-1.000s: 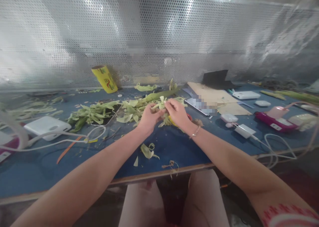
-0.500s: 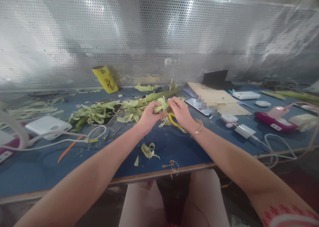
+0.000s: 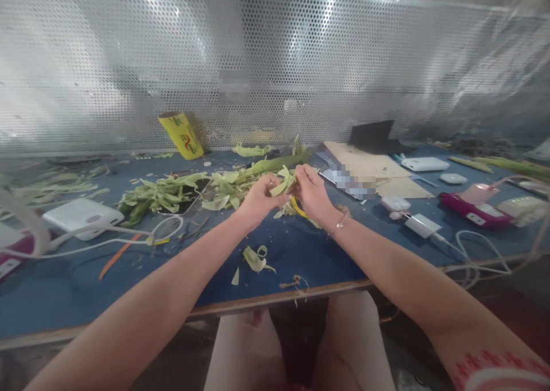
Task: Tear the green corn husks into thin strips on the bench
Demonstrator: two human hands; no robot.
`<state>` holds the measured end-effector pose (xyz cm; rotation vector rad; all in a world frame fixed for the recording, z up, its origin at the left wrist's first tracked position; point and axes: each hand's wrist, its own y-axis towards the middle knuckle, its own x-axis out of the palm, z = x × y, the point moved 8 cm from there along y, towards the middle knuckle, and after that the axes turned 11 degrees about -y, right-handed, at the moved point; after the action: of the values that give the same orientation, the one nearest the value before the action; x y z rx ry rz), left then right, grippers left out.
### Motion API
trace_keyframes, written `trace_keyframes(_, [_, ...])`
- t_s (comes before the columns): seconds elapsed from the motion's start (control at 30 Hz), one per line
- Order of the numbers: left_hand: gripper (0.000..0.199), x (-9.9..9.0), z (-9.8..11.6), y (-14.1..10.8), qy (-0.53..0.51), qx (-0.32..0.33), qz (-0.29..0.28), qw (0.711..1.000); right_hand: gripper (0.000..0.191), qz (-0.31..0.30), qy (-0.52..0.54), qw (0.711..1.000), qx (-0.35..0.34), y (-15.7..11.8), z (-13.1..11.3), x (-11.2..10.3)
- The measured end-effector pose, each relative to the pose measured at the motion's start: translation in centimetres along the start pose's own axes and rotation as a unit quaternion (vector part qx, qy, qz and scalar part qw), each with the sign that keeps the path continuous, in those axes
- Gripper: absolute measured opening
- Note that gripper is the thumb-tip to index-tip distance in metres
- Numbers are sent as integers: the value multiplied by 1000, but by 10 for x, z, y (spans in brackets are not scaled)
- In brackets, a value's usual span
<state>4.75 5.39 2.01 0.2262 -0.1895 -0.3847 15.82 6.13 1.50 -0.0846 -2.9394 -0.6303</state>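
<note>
The left hand [image 3: 261, 199] and the right hand [image 3: 313, 189] meet in one grip, both grasping a pale green, strap-like leafy bundle [image 3: 282, 184]. The left thumb lies along its near side, seemingly as a support, while the right fingers pinch the opposite side; this two-sided hold probably keeps the limp strips from splaying.

Just left of the grip and beyond it lies a loose heap of pale green leaf strips [image 3: 221, 189], apparently kept within easy reach. Farther left, a second, darker green leafy heap [image 3: 158, 193] partly covers a flat black slab with a thin pale edge [image 3: 192, 201]. Nearer the body than the grip, curled green scraps [image 3: 255, 259] rest on the blue worktop [image 3: 172, 288], perhaps simply dropped there.

The right hand's lower fingers curl out of sight, so how firmly they press cannot be told. Beneath that hand, a bright yellow curved loop [image 3: 299, 209] shows only in part; whether it belongs to a tool is unclear. Right of the grip, a blurred patch masks much of a flat, phone-like device [image 3: 329, 177]. The bundle's lower end is hidden behind the left hand.
</note>
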Motion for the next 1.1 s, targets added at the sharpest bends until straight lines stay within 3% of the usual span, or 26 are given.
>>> trace_keyframes(0.23, [37, 1, -4, 2, 17, 10, -17, 1000, 32, -1, -22, 1000, 5, 0, 0, -1])
trace_keyframes(0.33, [35, -2, -10, 1, 39, 1, -17, 999, 30, -20, -110, 994, -11, 0, -7, -2])
trace_keyframes(0.53, [34, 1, -12, -2, -13, -35, -28, 999, 30, 30, -302, 947, -110, -2, -34, -9])
trace_keyframes(0.67, [37, -12, -6, 2, -10, -1, 47, 999, 28, -29, -347, 930, -119, -6, -34, 3])
trace_keyframes(0.77, [37, -20, 1, 3, 63, 42, 95, 993, 28, -30, -378, 916, -132, -11, -34, 9])
trace_keyframes(0.93, [26, -16, 17, -3, 206, 111, 114, 965, 28, 10, -420, 896, -141, -16, -32, 14])
trace_keyframes(1.1, [25, -13, 21, -8, 226, 123, 119, 959, 27, 23, -421, 892, -163, -16, -36, 13])
